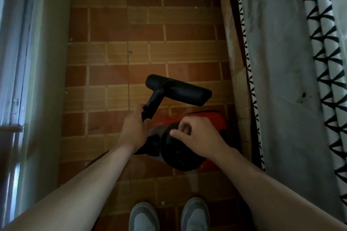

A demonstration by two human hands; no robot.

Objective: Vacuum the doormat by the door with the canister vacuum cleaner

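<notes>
A red and black canister vacuum cleaner stands on the tiled floor just in front of my feet. My left hand grips the short black tube of the floor nozzle, whose wide black head is lifted and angled across the tiles. My right hand hovers over the canister's dark top with its fingers curled; it hides what lies under them, and I cannot tell whether it holds anything. No doormat is recognisable in view.
The brick-patterned tile floor stretches ahead in a narrow passage. A pale wall and door frame bound the left. A grey cloth with black-and-white zigzag trim hangs along the right. My grey shoes are at the bottom.
</notes>
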